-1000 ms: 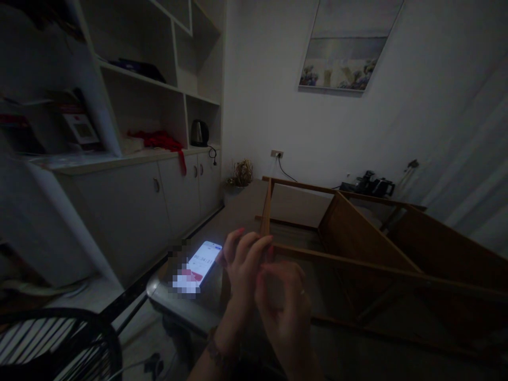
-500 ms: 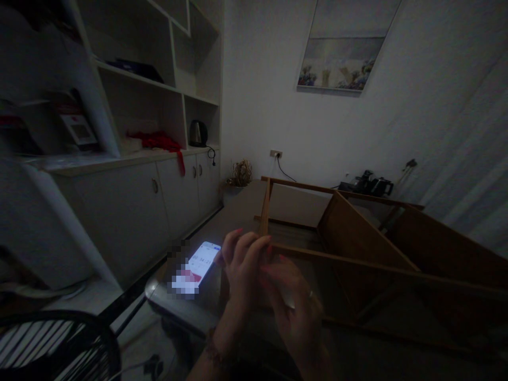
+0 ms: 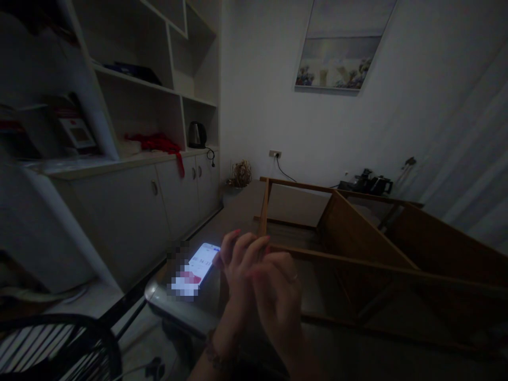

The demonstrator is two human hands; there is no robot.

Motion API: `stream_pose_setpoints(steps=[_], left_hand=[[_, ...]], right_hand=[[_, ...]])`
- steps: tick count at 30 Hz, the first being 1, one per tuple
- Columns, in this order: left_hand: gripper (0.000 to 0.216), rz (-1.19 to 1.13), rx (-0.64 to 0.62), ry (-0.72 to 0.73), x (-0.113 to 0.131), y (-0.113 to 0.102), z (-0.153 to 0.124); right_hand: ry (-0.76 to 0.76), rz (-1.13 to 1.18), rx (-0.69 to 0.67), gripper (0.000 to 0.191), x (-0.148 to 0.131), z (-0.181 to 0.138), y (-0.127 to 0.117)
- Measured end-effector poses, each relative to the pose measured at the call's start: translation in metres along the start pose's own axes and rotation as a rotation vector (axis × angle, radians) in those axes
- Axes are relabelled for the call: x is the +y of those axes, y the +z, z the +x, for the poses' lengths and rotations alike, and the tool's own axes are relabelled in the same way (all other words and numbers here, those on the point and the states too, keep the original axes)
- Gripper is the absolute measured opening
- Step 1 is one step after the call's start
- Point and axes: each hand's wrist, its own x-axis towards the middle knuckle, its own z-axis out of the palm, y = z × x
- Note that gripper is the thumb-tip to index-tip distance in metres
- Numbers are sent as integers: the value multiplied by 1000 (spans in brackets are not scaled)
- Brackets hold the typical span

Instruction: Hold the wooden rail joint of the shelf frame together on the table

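Note:
A wooden shelf frame point(image 3: 357, 263) lies on its side on the table, with brown panels between its rails. At its near left corner, my left hand point(image 3: 240, 262) is closed around the wood, fingers curled over the top. My right hand point(image 3: 280, 288) is right against it, thumb and fingertips pinched together at the same corner. Whatever sits in that pinch is hidden by the fingers and the dim light. A lit phone point(image 3: 203, 263) with timer digits on its screen lies just left of my left hand.
A black fan point(image 3: 59, 338) stands at the lower left, below the rounded table edge point(image 3: 178, 309). White cabinets point(image 3: 115, 211) line the left wall, with a kettle point(image 3: 197, 135) and red cloth point(image 3: 156, 142) above. Black pots point(image 3: 371, 182) stand behind the frame.
My right hand has moved left and slightly up, closer to my left hand, and its fingers have drawn together. My left hand stays at the frame's corner.

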Motion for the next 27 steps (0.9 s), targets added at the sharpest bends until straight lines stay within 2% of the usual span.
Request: stream_pose_setpoints(steps=[3, 13, 16, 20, 27], left_hand=[[14, 22, 0, 4, 1, 0, 1], [15, -5, 22, -14, 1, 0, 2], [13, -44, 9, -27, -2, 1, 0], [15, -48, -6, -14, -4, 2, -5], [16, -42, -69, -55, 1, -4, -6]], right_hand=[[-80, -133, 42, 28, 0, -4, 0], [-124, -261, 31, 16, -2, -7, 4], [-145, -309, 31, 19, -2, -7, 5], [-206, -391, -55, 28, -2, -3, -3], [-52, -198, -118, 30, -1, -5, -10]])
